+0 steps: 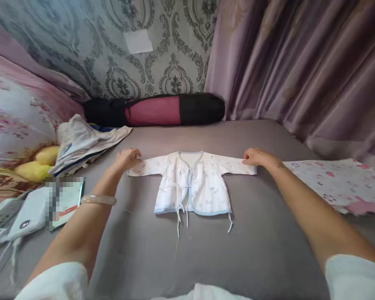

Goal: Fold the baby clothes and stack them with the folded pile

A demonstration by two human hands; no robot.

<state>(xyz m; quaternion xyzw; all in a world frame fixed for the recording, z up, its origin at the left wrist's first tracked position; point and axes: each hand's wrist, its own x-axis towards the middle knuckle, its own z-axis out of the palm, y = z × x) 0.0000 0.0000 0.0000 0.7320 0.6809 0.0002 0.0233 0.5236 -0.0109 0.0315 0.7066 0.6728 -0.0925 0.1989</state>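
Observation:
A small white baby shirt (203,187) with pale blue edging and thin tie strings lies spread on the grey bed sheet (206,258). Its sleeves stretch out to both sides and its neckline faces the wall. At the end of the left sleeve, my left hand (128,159) pinches the cloth near the cuff. My right hand (258,157) has its fingers closed on the upper edge of the other sleeve, close to that cuff. The ties hang loose below the hem.
A patterned cloth (334,179) lies right of my right arm. Crumpled clothes (84,139), a yellow plush (34,164), a white device with cables (31,212) and a partly blurred flat object (69,204) are at left. A black and red roll bag (153,110) lies along the wall.

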